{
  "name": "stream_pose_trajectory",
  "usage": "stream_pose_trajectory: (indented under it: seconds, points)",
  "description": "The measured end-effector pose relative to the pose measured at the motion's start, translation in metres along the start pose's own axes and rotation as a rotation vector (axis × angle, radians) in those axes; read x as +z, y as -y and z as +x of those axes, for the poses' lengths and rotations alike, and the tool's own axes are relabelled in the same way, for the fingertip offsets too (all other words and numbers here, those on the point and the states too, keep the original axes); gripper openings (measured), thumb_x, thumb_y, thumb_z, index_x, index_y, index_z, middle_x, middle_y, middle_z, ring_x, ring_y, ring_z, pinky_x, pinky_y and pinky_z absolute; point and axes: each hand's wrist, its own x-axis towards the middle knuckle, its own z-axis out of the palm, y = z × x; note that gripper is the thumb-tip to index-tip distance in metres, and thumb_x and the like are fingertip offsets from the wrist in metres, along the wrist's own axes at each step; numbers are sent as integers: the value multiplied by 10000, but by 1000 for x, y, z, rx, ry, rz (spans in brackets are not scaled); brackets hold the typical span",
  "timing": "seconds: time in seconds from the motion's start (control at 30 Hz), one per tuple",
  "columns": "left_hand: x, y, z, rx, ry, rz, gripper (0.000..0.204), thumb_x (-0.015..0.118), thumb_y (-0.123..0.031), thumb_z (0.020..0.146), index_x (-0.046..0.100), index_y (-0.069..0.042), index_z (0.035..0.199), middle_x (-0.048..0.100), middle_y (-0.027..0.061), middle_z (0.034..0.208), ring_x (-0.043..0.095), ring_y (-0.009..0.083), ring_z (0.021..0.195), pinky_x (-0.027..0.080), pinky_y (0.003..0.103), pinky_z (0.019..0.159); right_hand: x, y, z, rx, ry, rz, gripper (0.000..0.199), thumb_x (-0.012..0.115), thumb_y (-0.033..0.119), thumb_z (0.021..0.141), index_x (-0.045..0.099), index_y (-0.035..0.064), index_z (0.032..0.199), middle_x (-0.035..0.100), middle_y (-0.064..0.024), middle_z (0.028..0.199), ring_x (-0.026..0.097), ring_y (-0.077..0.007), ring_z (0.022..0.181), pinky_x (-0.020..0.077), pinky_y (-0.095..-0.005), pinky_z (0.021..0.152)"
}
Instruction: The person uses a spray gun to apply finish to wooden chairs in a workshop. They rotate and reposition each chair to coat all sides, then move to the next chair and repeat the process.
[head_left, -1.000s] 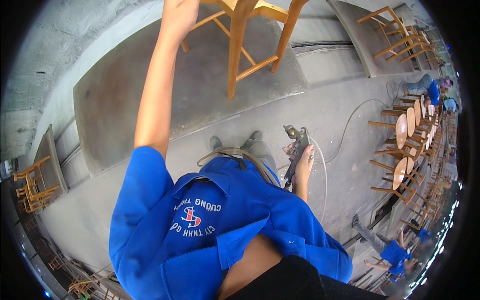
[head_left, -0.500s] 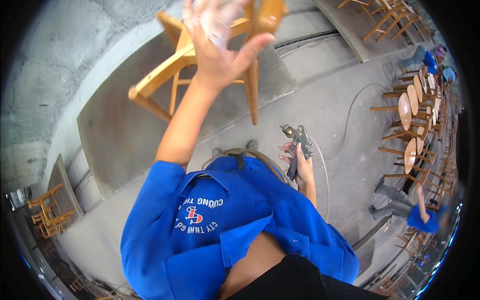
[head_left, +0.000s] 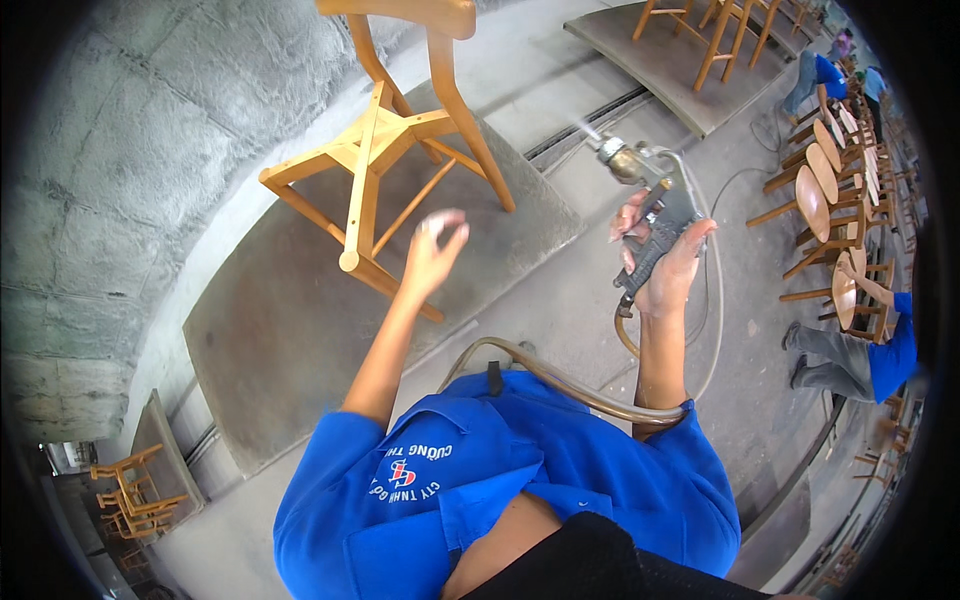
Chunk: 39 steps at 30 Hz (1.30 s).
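My right hand [head_left: 668,275] is wrapped round a spray gun [head_left: 655,225], raised to the right of the chair. A pale streak of mist leaves its nozzle, pointing up and to the left. Hoses run from the gun back to my forearm. Ahead on the left stands a wooden chair frame [head_left: 365,150] with a backrest, legs and crossed seat rails, but no seat panel. My left hand [head_left: 435,258] is beside its lower rail, empty, with fingers loosely curled and thumb apart; it looks clear of the wood.
The chair stands on a grey board [head_left: 270,350] before a mist-coated wall [head_left: 190,130]. A hose [head_left: 540,365] loops across my waist. Rows of chairs [head_left: 815,200] line the right, where a co-worker [head_left: 850,355] touches one. More chairs stand on a board [head_left: 690,60] at the back and far left.
My left hand has come down and away from the chair's backrest. The right hand has lifted the spray gun upward and forward, and mist now shows at its nozzle. The chair stands turned differently.
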Motion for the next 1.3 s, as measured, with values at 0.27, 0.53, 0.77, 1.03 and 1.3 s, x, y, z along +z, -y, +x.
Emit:
stream_pose_trajectory:
  seconds: [0.27, 0.53, 0.77, 1.03, 1.3]
  points:
    - [-9, 31, -190, -574, 462, -367, 430, 574, -408, 982, 616, -24, 1172, 650, 81, 1127, 592, 212, 1095, 442, 342, 968, -18, -83, 50, 332, -45, 307, 860, 266, 815, 880, 582, 23, 989, 578, -55, 740, 611, -175, 648, 345, -207, 412]
    - [-4, 25, -250, -646, 342, -230, 343, 632, -312, 963, 573, -37, 1160, 636, 83, 1063, 578, 187, 1031, 445, 335, 933, -65, -249, 51, 683, -405, 48, 727, 381, 769, 902, 592, 73, 910, 587, -19, 665, 600, -144, 566, 347, -262, 459]
    - [2, -12, -248, -837, 243, -297, 262, 617, -262, 971, 649, -3, 994, 658, 37, 858, 594, 133, 858, 473, 295, 804, -119, -325, 33, 755, -546, -164, 543, 517, 631, 933, 601, 98, 868, 589, 0, 643, 595, -123, 541, 347, -251, 435]
    - [-3, -46, -202, -571, 325, -286, 214, 743, -214, 839, 681, -27, 920, 670, 96, 791, 625, 189, 743, 481, 308, 696, -41, -224, -4, 653, -2, -323, 376, 619, 424, 957, 658, 50, 947, 635, -21, 707, 529, -63, 529, 327, -221, 429]
    - [-26, -42, -185, -363, 299, -344, 267, 794, -219, 783, 673, -23, 919, 662, 90, 783, 614, 205, 718, 483, 311, 682, 41, -126, -4, 518, 326, -102, 326, 611, 348, 979, 681, 30, 971, 643, 4, 738, 541, -39, 606, 328, -190, 445]
